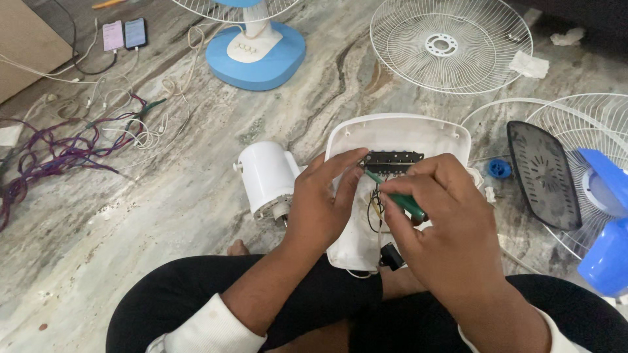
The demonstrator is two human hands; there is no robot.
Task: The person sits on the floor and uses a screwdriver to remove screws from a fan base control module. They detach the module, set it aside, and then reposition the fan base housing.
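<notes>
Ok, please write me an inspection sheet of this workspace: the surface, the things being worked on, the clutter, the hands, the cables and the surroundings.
Surface: marbled stone floor; the person sits on it.
Job's things: white fan base shell lying open, black switch block inside it, white motor housing to its left.
Clutter: loose fan grille, black vented cover, two phones.
Hands: left hand steadies the switch block; right hand holds a green-handled screwdriver against it.
Cables: black wires under the switch block; purple and white tangle at left.
Surroundings: blue-based fan behind, blue fan parts at right.
</notes>
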